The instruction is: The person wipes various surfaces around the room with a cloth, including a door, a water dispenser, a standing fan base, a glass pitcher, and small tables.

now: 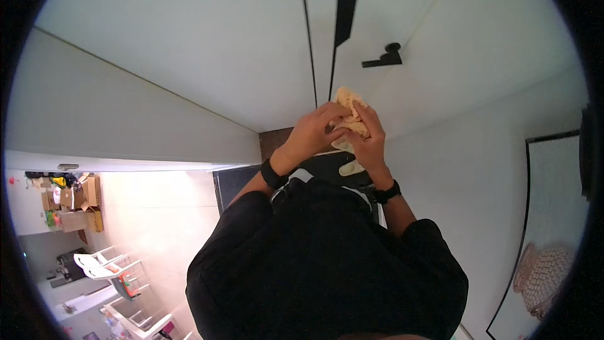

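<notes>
A crumpled pale-yellow cloth (350, 97) is bunched between my two hands in front of my chest. My left hand (309, 131) grips its left side, with thumb and fingers curled in toward the folds. On the other side, my right hand (370, 140) has its fingers bent over the cloth and its thumb close to the left one. Parts of the cloth are hidden behind the fingers. Both wrists wear black bands. Below the hands, pale footwear (351, 168) shows over a dark floor mat (234, 184).
A white door with a black lever handle (385, 56) stands ahead, beside a long black vertical strip (347, 1). At left, past a white panel (135, 91), are white chairs (100, 264) and cardboard boxes (72, 198). A black-framed panel (527, 198) lies at right.
</notes>
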`<state>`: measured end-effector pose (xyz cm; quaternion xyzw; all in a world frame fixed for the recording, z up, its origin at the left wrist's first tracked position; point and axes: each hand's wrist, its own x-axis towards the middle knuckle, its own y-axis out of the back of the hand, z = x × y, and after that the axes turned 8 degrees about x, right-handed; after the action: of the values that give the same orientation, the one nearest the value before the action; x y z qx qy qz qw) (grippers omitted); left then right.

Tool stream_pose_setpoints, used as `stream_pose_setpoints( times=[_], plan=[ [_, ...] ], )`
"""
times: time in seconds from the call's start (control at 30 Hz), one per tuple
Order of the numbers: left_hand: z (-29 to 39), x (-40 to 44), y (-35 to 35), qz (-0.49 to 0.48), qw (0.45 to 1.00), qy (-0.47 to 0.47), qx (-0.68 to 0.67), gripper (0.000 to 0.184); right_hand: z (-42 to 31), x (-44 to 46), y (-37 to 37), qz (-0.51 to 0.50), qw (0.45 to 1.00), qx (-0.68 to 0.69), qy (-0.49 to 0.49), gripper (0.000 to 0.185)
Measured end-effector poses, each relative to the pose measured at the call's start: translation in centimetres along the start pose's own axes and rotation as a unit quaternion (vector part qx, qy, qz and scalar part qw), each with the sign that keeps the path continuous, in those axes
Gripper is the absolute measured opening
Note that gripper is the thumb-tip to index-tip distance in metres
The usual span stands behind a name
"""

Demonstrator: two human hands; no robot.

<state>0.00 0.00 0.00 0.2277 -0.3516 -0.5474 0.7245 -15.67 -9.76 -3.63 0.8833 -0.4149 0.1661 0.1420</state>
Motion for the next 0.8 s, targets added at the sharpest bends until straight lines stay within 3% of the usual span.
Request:
stream_pose_setpoints(
  times=[0.07, 0.1, 0.2, 0.37, 0.4, 0.57, 0.67, 0.8],
  plan=[
    [0.2, 1.3, 1.6, 0.079, 0.993, -0.049, 0.067, 0.050, 0.1, 2.3, -0.5, 0.029, 0.999, 0.010, 0.045, 0.043],
    [-3.0, -1.1, 7.9, 0.079, 0.995, -0.036, 0.058, 0.053, -1.6, 4.2, -7.7, 0.031, 0.996, -0.003, 0.083, 0.042],
    [-5.2, -1.9, 9.4, 0.140, 0.990, -0.004, -0.028, 0.060, -2.2, 7.8, -10.4, -0.022, 0.976, -0.093, 0.197, 0.043],
    [-12.4, -5.5, 16.7, 0.269, 0.961, 0.046, -0.039, 0.071, -2.6, 14.9, -23.7, -0.084, 0.920, -0.135, 0.359, 0.041],
    [-14.0, -6.2, 17.4, 0.289, 0.953, 0.077, -0.050, 0.070, -1.6, 15.9, -26.2, -0.101, 0.914, -0.113, 0.377, 0.050],
    [-20.4, -9.2, 21.0, 0.359, 0.908, 0.197, -0.082, 0.065, 2.3, 18.0, -36.9, -0.180, 0.900, -0.148, 0.368, 0.054],
    [-24.1, -10.6, 21.8, 0.400, 0.886, 0.223, -0.078, 0.062, 3.7, 19.1, -40.8, -0.199, 0.876, -0.168, 0.407, 0.053],
    [-24.0, -9.1, 24.1, 0.483, 0.852, 0.192, -0.061, 0.053, 0.3, 22.0, -41.9, -0.207, 0.849, -0.181, 0.452, 0.049]
  ],
)
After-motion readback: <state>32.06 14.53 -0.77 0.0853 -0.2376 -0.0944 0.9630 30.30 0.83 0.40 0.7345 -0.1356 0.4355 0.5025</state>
